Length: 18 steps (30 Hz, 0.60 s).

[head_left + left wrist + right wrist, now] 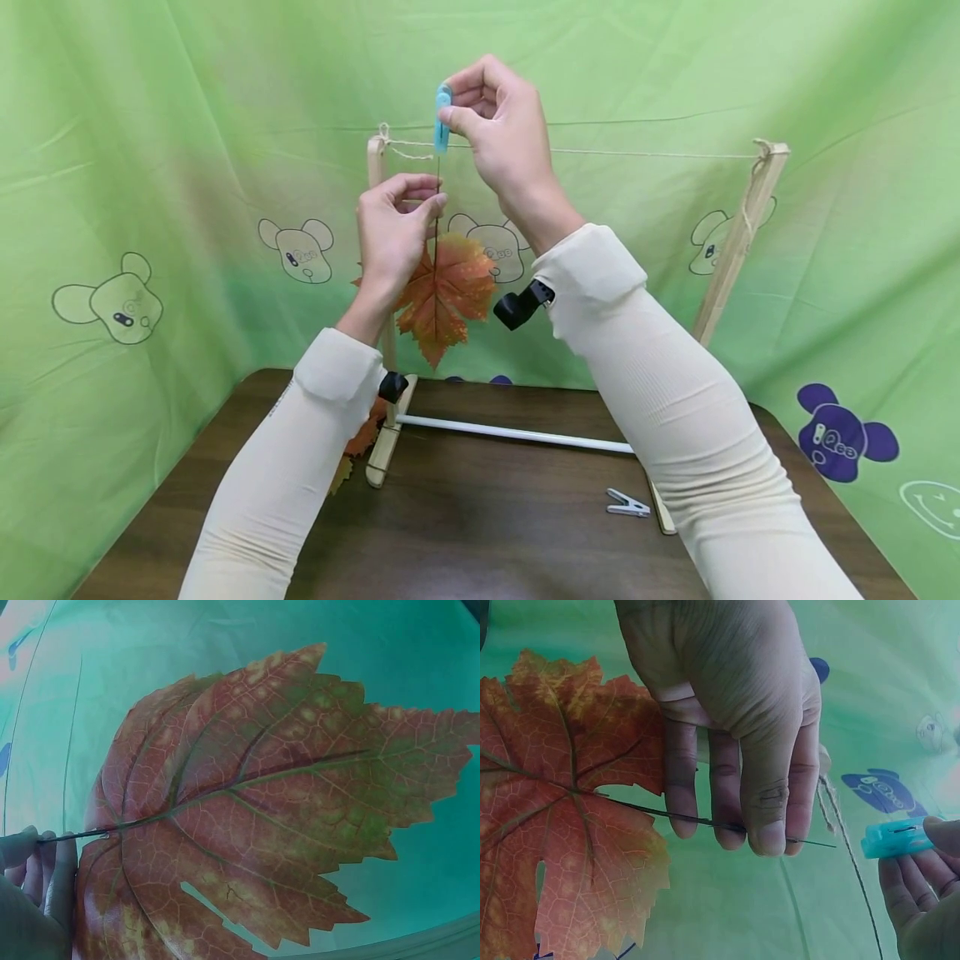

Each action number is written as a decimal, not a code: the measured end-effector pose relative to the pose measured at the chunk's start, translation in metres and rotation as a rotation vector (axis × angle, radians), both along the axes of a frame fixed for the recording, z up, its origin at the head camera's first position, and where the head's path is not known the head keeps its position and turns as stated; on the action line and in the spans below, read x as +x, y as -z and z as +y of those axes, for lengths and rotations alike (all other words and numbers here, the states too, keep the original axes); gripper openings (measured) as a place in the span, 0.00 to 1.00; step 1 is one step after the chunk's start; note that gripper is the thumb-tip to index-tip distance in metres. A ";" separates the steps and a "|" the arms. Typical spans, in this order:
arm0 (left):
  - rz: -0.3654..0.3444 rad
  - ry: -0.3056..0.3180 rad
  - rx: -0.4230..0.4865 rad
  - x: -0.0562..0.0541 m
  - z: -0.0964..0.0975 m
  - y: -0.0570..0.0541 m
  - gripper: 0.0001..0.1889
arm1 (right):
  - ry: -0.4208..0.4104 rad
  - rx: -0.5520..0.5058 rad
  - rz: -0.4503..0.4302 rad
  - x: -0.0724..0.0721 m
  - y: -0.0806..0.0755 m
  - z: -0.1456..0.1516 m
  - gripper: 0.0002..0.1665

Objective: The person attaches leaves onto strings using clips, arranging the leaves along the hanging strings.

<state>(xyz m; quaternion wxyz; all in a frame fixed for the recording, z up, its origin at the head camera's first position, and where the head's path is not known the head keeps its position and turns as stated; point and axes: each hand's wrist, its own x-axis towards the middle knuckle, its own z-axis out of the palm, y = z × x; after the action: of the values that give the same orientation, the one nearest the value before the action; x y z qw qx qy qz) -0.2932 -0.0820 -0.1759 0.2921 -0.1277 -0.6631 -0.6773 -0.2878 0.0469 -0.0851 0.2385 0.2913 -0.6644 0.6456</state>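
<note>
An orange-red artificial maple leaf (450,292) hangs from its thin dark stem, tip downward. My left hand (393,229) pinches that stem between thumb and fingers, and the leaf (225,802) fills most of the left wrist view. Above it, my right hand (510,125) holds a light blue clothespin (442,125) between thumb and fingers, nose down at the twine (637,153). In the right wrist view the stem's free end points toward the clothespin (896,837), with a gap between them. Whether the clothespin touches the twine I cannot tell.
The twine runs between two wooden posts (731,242), joined low by a white rod (517,432). A pale clothespin (627,505) lies on the brown table (480,533) at right. More leaves (366,433) lie by the left post's foot, partly behind my left sleeve.
</note>
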 end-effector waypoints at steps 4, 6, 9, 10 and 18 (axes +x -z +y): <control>0.001 -0.007 -0.005 0.000 0.000 0.000 0.10 | -0.004 -0.022 -0.022 -0.003 0.000 -0.002 0.12; -0.001 -0.009 -0.007 0.000 -0.001 0.000 0.11 | -0.002 -0.027 -0.033 -0.004 -0.001 -0.003 0.12; -0.001 -0.017 -0.003 0.000 -0.001 0.000 0.10 | 0.001 -0.026 -0.049 -0.006 -0.001 -0.006 0.11; 0.001 -0.021 -0.001 0.000 -0.002 0.000 0.10 | 0.000 -0.027 -0.061 -0.006 -0.002 -0.007 0.11; 0.013 -0.027 0.006 0.001 -0.003 -0.001 0.10 | 0.013 -0.026 -0.164 -0.008 -0.008 -0.010 0.10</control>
<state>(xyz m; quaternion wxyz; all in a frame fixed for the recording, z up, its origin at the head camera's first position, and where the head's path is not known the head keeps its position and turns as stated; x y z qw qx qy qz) -0.2927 -0.0847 -0.1754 0.3056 -0.1222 -0.6609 -0.6745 -0.2954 0.0370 -0.0774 0.1913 0.2298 -0.6751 0.6745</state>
